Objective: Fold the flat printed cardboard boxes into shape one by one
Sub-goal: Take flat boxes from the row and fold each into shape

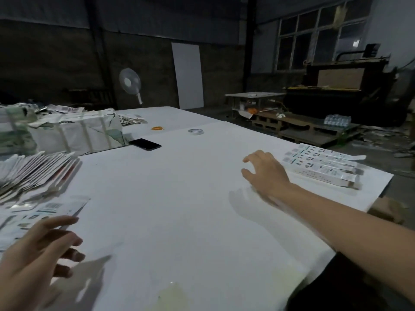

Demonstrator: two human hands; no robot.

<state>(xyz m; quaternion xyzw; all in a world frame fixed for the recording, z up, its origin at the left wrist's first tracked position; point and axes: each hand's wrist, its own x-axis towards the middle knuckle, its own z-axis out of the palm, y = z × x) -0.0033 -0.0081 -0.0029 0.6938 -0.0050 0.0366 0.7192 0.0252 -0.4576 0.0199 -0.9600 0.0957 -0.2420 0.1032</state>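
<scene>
A fanned pile of flat printed boxes (pixel 38 173) lies at the left of the white table (pixel 179 198). One loose flat box (pixel 45 209) lies nearer me, just above my left hand (pixel 38 254), whose fingers are loosely curled and hold nothing. Several folded long white boxes (pixel 323 167) lie side by side at the right edge. My right hand (pixel 267 171) hovers over the table just left of them, fingers spread and relaxed, empty.
Strapped bundles of printed sheets (pixel 76 131) stand at the back left. A black phone (pixel 144 144), a tape roll (pixel 195 131) and an orange ring (pixel 157 128) lie farther back. The table's right edge drops off beside the folded boxes. A fan (pixel 130 83) stands behind.
</scene>
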